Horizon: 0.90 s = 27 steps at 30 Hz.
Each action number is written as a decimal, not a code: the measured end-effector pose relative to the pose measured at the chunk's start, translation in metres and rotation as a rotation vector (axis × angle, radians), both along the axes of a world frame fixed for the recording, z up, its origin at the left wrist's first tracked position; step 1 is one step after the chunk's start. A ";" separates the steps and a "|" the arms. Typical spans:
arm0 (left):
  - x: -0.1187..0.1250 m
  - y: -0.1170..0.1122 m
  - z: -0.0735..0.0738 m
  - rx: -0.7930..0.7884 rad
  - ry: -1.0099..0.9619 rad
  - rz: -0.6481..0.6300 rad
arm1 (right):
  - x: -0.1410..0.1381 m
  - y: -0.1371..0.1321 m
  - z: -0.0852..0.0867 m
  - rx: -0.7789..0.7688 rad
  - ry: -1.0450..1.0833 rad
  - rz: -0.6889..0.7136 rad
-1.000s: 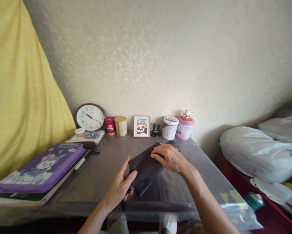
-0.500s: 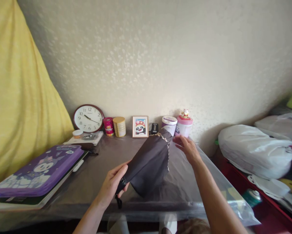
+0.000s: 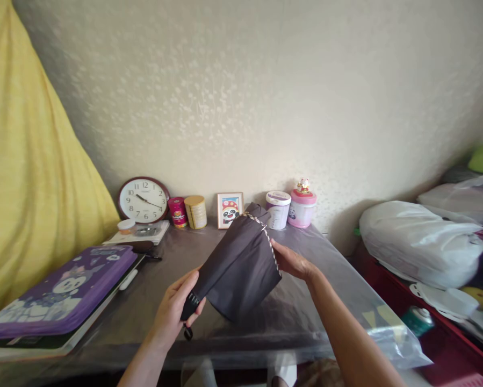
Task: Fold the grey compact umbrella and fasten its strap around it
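A dark folding umbrella (image 3: 241, 263), collapsed with its canopy loose, is held at a slant above the table. Its edge trim is a light-and-dark checked band. My left hand (image 3: 179, 301) is closed around the black handle (image 3: 190, 305) at the near end, and a short wrist strap (image 3: 188, 332) dangles below it. On the other side, my right hand (image 3: 293, 262) is on the trimmed canopy edge, thumb at the band and the other fingers partly hidden behind the fabric. The far tip of the umbrella overlaps the panda picture frame (image 3: 230, 210) in view.
Along the wall stand a round clock (image 3: 143, 200), a pink can (image 3: 177, 212), a yellow tin (image 3: 195, 212), a white-purple tub (image 3: 279, 210) and a pink tub (image 3: 302, 208) topped by a figurine. A purple case (image 3: 64, 290) lies left. White bags (image 3: 422, 242) sit right.
My right hand has moved down and left from beside the umbrella's far end onto its canopy edge. The loose canopy is spread wider, and the umbrella has shifted slightly left with my left hand.
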<state>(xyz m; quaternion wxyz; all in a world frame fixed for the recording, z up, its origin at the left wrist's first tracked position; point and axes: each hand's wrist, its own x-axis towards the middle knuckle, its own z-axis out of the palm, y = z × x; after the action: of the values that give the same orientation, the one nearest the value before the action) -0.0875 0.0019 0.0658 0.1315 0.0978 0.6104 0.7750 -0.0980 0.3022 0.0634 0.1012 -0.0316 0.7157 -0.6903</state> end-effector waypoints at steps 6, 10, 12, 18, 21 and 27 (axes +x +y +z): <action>-0.007 -0.005 -0.008 0.007 0.030 -0.001 | 0.005 0.003 0.000 0.019 -0.096 0.025; -0.013 -0.010 -0.016 0.028 0.048 -0.006 | 0.005 0.005 0.000 -0.040 -0.149 0.019; -0.014 -0.011 -0.018 0.031 0.046 0.007 | 0.006 0.005 -0.001 -0.039 -0.152 0.035; -0.016 -0.011 -0.017 0.039 0.052 0.033 | 0.004 0.003 -0.003 0.061 -0.098 0.038; -0.017 -0.011 -0.017 0.024 0.060 0.041 | 0.001 -0.001 -0.004 0.081 -0.065 -0.030; -0.018 -0.011 -0.017 -0.014 0.080 0.048 | 0.005 -0.001 0.008 0.106 -0.037 -0.096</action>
<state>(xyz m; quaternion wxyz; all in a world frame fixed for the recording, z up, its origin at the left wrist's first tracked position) -0.1053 -0.0087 0.0486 0.0891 0.1134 0.6229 0.7689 -0.0927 0.3011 0.0717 0.0827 0.0206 0.7500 -0.6559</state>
